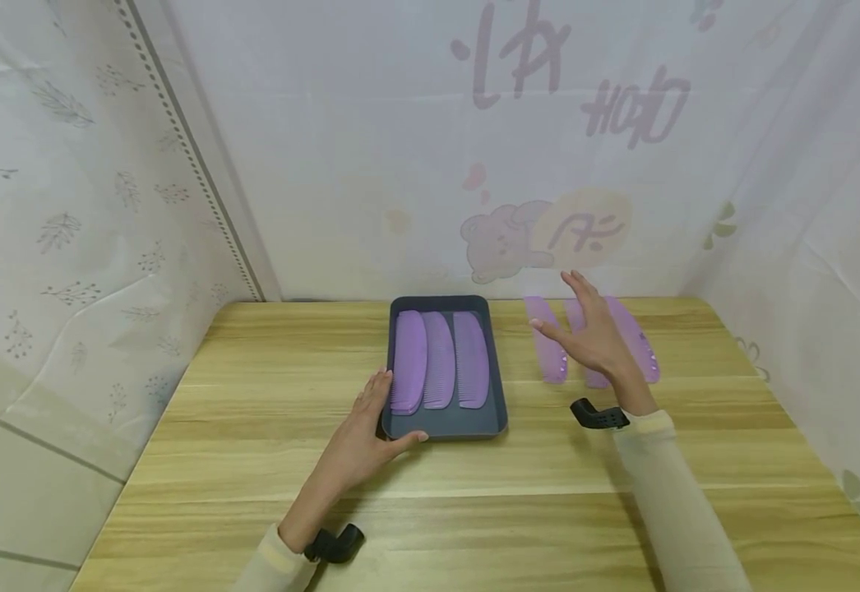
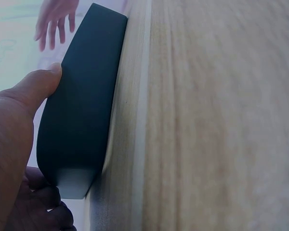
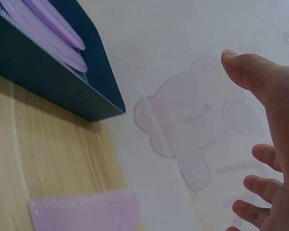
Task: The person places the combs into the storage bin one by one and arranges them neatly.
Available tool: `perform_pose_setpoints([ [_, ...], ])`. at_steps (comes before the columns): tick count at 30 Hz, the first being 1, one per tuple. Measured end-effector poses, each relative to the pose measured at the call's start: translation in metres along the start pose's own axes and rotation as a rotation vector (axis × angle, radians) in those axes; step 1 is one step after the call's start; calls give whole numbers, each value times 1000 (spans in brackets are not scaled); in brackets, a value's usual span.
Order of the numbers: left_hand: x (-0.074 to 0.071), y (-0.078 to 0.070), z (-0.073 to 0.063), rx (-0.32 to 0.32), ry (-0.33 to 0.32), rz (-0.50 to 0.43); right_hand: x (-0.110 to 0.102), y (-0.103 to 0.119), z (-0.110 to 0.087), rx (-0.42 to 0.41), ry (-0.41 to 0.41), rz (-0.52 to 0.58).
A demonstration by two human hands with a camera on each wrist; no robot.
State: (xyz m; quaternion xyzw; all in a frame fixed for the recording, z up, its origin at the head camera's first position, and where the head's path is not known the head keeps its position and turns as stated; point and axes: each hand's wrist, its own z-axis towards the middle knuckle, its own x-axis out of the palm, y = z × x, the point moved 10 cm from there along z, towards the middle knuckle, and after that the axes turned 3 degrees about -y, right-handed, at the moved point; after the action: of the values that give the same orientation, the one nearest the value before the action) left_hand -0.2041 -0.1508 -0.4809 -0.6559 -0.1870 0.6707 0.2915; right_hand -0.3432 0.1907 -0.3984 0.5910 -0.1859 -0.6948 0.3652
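Observation:
A dark grey tray point(image 1: 445, 423) holds purple combs point(image 1: 470, 362) lying side by side, teeth facing left. The leftmost comb shows a doubled lower edge. My left hand point(image 1: 356, 440) holds the tray's near left corner, thumb on the near rim and fingers along the left wall. Above the table, right of the tray, my right hand point(image 1: 593, 333) hovers with fingers spread and nothing in it. Below it lie more purple combs: one at the left point(image 1: 546, 341), one partly hidden by the hand point(image 1: 596, 378), and one at the right point(image 1: 635, 341).
The wooden table point(image 1: 474, 526) reaches back to a pale printed curtain point(image 1: 341, 164) with a bear picture. Similar curtains point(image 1: 82, 205) hang at both sides. Black wrist mounts sit on the left wrist point(image 1: 335, 544) and the right wrist point(image 1: 598, 414).

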Motion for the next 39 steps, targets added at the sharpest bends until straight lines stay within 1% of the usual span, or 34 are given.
perform_pose_setpoints([
  [5, 1, 0, 0, 6, 3, -1, -10, -12, -2, 31, -5, 4],
  [13, 2, 1, 0, 6, 10, 2, -21, -41, -3, 103, 25, -8],
  [20, 2, 1, 0, 5, 12, 10, -30, -68, -6, 195, 45, 35],
  [24, 2, 1, 0, 5, 10, 10, -33, -82, -9, 249, 63, 32],
  [31, 1, 1, 0, 3, 12, 10, -37, -100, -13, 293, 79, 24],
  [39, 1, 1, 0, -2, 13, 5, -43, -126, -17, 347, 112, 46],
])
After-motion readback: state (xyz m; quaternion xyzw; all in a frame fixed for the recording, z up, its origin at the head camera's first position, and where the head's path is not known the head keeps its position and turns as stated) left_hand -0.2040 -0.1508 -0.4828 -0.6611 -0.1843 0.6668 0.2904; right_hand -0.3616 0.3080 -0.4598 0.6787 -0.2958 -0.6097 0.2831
